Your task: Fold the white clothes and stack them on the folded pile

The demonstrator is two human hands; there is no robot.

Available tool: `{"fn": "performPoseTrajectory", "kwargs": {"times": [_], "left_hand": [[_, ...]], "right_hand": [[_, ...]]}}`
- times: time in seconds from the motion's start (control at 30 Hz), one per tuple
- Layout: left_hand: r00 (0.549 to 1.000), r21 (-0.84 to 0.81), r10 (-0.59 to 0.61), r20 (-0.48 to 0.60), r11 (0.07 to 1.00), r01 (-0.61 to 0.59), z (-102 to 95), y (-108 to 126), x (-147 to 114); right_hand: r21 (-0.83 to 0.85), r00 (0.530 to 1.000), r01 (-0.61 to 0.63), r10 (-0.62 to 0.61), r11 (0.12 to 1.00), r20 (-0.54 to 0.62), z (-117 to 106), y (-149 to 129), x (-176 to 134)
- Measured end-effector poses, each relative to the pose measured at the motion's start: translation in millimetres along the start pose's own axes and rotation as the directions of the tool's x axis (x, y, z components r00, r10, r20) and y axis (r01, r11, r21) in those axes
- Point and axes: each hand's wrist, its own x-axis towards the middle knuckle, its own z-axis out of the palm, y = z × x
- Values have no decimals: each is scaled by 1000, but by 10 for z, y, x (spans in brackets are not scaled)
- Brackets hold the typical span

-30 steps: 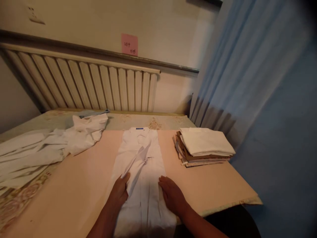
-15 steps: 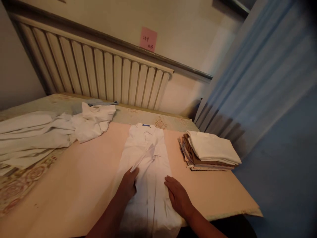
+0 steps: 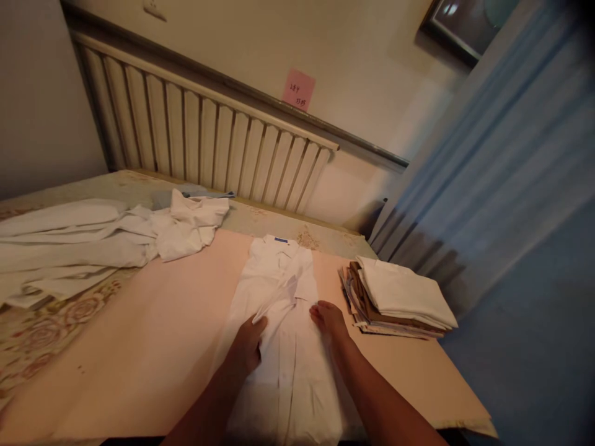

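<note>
Head view: your left hand (image 3: 251, 344) is clamped on a loose flap (image 3: 274, 303) of the white shirt (image 3: 287, 371), lifting it clear of the front. Your right hand (image 3: 328, 319) has just slid up the shirt's right edge and now sits level with the chest; its fingers lie close together at the edge, but you cannot tell from here whether they pinch any cloth. That change puts both hands on opposite sides of the upper body, which looks suited to settling the flap and evening that edge. The shirt lies lengthwise on the peach sheet (image 3: 181, 316), collar label (image 3: 281, 240) at the far end, placket upward. It has kept its place. To its right, apart from it, stands the stack of folded garments (image 3: 404, 297); a rumpled white garment (image 3: 186, 226) lies at the left.
</note>
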Motion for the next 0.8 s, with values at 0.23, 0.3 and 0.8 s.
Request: {"fn": "performPoseTrajectory", "kwargs": {"times": [0.23,0.3,0.8], "left_hand": [[1000,-97,-25,5,995,26,12,9,-12],[999,-95,-35,1,995,34,19,17,-16],[1000,-136,-6,16,991,8,1,-11,-9]], "right_hand": [[47,989,-130,126,990,71,106,37,-90],[7,986,-141,140,990,91,112,17,-153],[-572,995,33,29,819,99,160,54,-406]]}}
